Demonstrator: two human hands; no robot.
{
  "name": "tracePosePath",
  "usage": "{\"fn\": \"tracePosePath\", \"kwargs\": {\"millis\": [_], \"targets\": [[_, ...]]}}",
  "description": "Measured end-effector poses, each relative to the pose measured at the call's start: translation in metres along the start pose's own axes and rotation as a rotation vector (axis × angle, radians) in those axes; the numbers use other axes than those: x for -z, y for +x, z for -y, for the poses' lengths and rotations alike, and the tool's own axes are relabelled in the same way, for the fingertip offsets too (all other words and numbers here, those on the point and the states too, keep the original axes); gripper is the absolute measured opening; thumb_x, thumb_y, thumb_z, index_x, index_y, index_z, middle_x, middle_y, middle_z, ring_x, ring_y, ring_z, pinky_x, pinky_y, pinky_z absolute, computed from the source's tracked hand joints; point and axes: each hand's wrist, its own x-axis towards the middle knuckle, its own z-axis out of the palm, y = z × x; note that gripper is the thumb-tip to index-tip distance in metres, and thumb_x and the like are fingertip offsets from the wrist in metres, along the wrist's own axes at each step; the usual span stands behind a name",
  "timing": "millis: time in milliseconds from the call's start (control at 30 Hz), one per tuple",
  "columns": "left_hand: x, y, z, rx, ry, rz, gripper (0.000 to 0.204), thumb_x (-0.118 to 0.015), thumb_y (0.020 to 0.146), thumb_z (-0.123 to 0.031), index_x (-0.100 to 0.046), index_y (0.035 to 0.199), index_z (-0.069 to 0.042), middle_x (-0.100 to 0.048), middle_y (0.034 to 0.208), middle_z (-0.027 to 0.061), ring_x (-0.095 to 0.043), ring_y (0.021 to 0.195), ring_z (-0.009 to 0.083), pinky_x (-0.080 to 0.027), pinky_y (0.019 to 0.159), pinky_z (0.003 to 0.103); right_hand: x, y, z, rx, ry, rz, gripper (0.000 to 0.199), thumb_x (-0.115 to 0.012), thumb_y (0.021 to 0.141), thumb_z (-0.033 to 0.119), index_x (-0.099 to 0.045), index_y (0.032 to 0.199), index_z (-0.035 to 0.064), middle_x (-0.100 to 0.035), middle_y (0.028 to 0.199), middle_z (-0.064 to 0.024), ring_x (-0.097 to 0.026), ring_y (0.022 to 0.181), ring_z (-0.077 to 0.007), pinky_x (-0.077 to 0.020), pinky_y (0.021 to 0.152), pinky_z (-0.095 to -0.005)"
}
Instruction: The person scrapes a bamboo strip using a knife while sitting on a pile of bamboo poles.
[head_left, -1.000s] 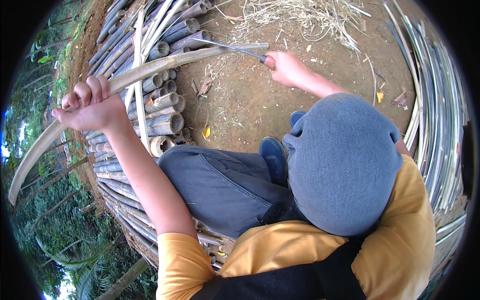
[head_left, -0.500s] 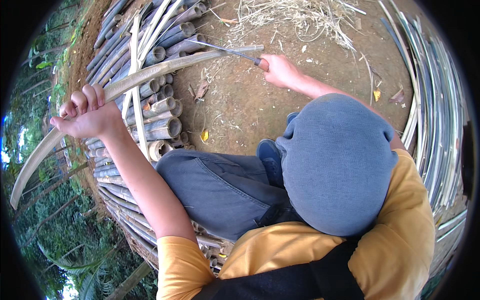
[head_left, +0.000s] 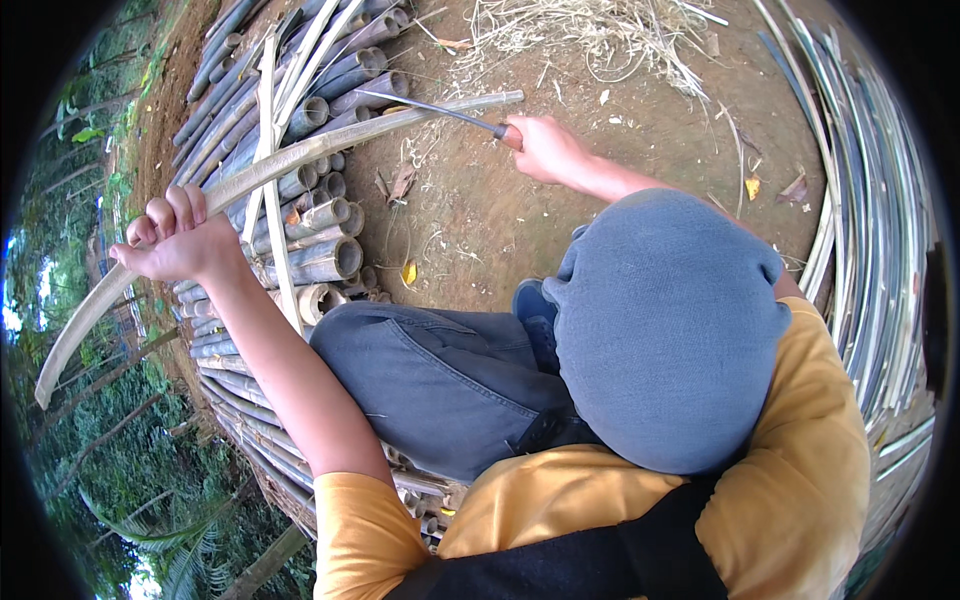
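My left hand (head_left: 182, 240) is closed around a long pale bamboo strip (head_left: 300, 152), well in from its outer end. The strip runs across the pile of bamboo poles, and its far end juts out over the dirt. Closed on the brown handle of a long thin knife, my right hand (head_left: 550, 150) is near that far end. The knife blade (head_left: 440, 109) crosses the strip at a slant, its tip pointing left over the poles. Whether the edge bites into the strip cannot be made out.
Stacked bamboo poles (head_left: 330, 258) lie to the left, with pale split strips (head_left: 266, 110) across them. Curled shavings (head_left: 620, 40) are heaped on the dirt at the top. Long thin slats (head_left: 870, 220) are bundled on the right. My bent knee (head_left: 420, 380) is beside the poles.
My right hand and the knife have moved a little to the left along the strip. The strip's outer end has swung slightly up and right, with my left hand still on it.
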Motion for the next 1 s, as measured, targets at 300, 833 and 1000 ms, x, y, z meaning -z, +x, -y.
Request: {"fn": "tracePosePath", "kwargs": {"millis": [300, 833, 1000], "targets": [[-0.005, -0.005, -0.002, -0.005, 0.016, 0.018, 0.056, -0.023, 0.103, -0.063, -0.027, 0.069, -0.019, -0.021, 0.052, -0.0039, -0.018, 0.044, 0.0124, -0.013, 0.043, 0.028, 0.014, 0.025, -0.02, -0.136, -0.112, 0.068, 0.02, -0.048, 0.101, 0.009, -0.06, 0.116, 0.0037, -0.055, 0.079, -0.0056, -0.048, 0.059, -0.0093, -0.0395, 0.046, -0.0259], [0.007, 0.004, -0.002, -0.004, 0.006, -0.026, 0.055, -0.022, 0.103, -0.061, -0.026, 0.069, -0.019, -0.021, 0.053, -0.0036, -0.017, 0.045, 0.0124, -0.013, 0.043, 0.028, -0.011, 0.013, -0.024, -0.094, -0.144, -0.029, 0.02, -0.051, 0.101, 0.012, -0.062, 0.116, 0.0055, -0.06, 0.085, -0.0095, -0.048, 0.055, -0.0138, -0.0391, 0.043, -0.03], [0.001, 0.0, 0.004, 0.023, 0.005, -0.004, 0.055, -0.022, 0.104, -0.062, -0.026, 0.069, -0.019, -0.021, 0.053, -0.0036, -0.017, 0.045, 0.0125, -0.014, 0.043, 0.028, -0.008, 0.026, -0.087, -0.379, -0.076, 0.04, 0.021, -0.053, 0.101, 0.014, -0.061, 0.117, 0.0041, -0.064, 0.088, -0.0123, -0.061, 0.067, -0.0208, -0.0492, 0.054, -0.0375]]}}
